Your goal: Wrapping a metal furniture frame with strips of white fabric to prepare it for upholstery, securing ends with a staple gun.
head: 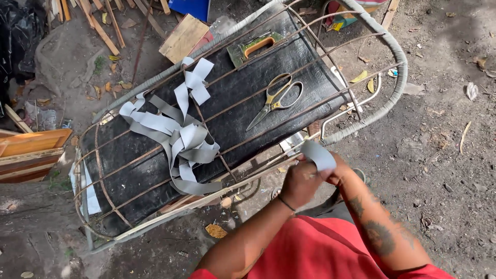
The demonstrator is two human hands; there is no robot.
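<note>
— Any packages or labels about?

— A blue sheet or box at the top centre, cut by the frame edge, and a colourful carton at the top right behind the metal chair frame. A flat wooden board lies just left of the blue one. I cannot make out any print.

— How much room is there around the frame?

— Bare dirt ground is open on the right and lower left. The left edge is crowded: wooden panels and scrap sticks at the upper left. A black mat under the bars carries scissors, a green and orange trowel and a loose pile of grey strips.

— And the hands?

— Both meet at the frame's near rail, centre right. The left hand is clenched around the rail and the end of a grey strip. The right hand is mostly hidden behind it, fingers pinching the same strip, which stands up just above the knuckles.
</note>
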